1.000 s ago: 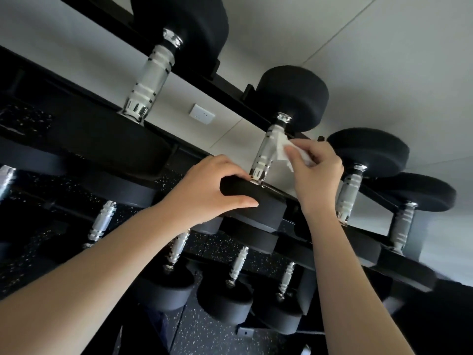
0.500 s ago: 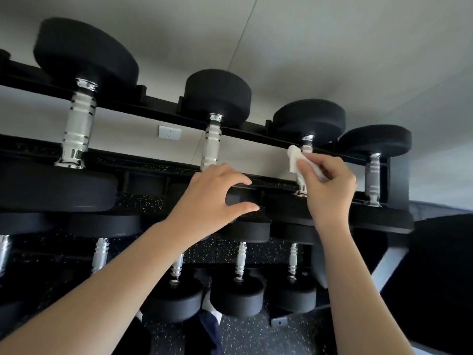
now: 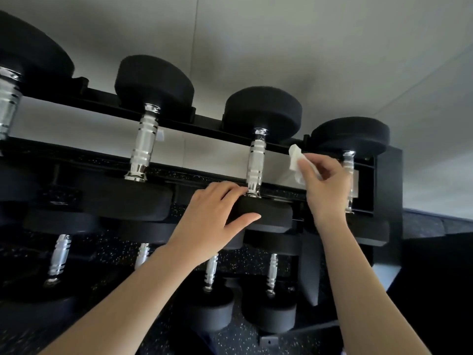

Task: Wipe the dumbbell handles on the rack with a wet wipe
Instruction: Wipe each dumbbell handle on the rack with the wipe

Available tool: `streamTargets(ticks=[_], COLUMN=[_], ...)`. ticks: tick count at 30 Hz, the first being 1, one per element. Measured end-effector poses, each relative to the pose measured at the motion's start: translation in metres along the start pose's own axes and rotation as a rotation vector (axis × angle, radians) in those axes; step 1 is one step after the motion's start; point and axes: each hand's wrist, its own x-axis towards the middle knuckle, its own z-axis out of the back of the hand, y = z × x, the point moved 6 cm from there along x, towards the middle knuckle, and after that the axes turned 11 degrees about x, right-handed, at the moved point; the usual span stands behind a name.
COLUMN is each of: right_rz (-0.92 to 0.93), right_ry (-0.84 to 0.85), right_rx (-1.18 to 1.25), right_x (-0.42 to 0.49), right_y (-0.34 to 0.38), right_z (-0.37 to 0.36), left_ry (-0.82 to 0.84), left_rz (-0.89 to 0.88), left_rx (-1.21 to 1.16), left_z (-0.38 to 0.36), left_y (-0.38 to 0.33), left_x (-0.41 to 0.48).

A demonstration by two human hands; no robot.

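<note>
Right hand has carried the wet wipe off the handle.

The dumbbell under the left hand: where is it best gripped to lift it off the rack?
Probably wrap the chrome handle at its matte middle, coming from the open front side. It is narrow and bare; the black heads look too wide for one hand.

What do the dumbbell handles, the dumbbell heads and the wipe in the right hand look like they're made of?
Handles: likely chromed steel, given mirror glints and duller ridged bands. Heads: probably rubber or urethane, matte black with fine texture and no shine. Wipe: thin white nonwoven or paper, it seems, crumpling softly in the right hand.
</note>
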Motion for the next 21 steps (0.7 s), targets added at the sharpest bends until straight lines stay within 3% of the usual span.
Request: streamTargets(ticks=[9,14,21], right_rz=[0.156,0.121,0.115], right_ry=[0.174,0.229,0.505], right_rx=[0.017,0.055,-0.089], right_x=[0.045,0.055,0.033], right_y=[-0.003,-0.012,-0.015], right_z=[-0.066,-0.079,-0.072], left_ry=[-0.100,-0.101,-0.141], left_rz=[0.132,0.142,0.165], left_rx=[-0.050,-0.158,-0.303], left_z=[0.002,-0.001,-0.006], left_y=[-0.002,0.007,0.014], left_x=[-0.014,-0.011,-0.008])
